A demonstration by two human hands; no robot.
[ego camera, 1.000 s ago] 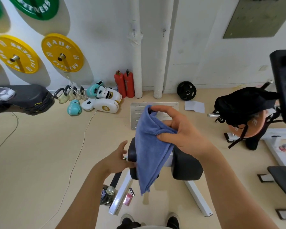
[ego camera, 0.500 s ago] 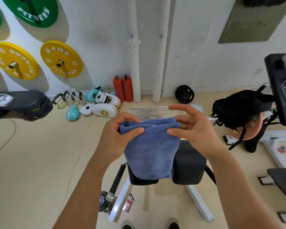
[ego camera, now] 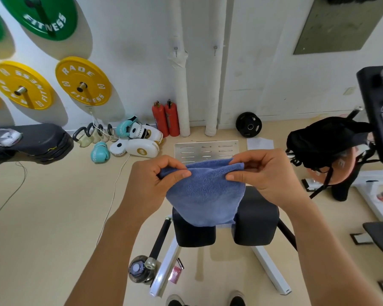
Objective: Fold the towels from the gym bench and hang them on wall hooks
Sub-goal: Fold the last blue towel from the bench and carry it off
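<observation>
From the head camera, we hold the blue towel (ego camera: 205, 193) in the air above the black pads of the desk (ego camera: 255, 215), our left hand (ego camera: 152, 182) and right hand (ego camera: 265, 173) each pinched shut on a top corner. It hangs limp and doubled, so we judge it soft, light and grippy; the top edge looks the best hold for reaching the wall hooks (ego camera: 175, 49).

The beige floor (ego camera: 42, 217) carries a white-framed bench with two black pads (ego camera: 254, 217). Along the wall's foot lie kettlebells (ego camera: 91, 135), teal boxing gloves (ego camera: 100, 152), white strike pads (ego camera: 139, 149), two red extinguishers (ego camera: 166, 119), a black weight plate (ego camera: 248, 124) and a slotted metal plate (ego camera: 206, 150).
</observation>
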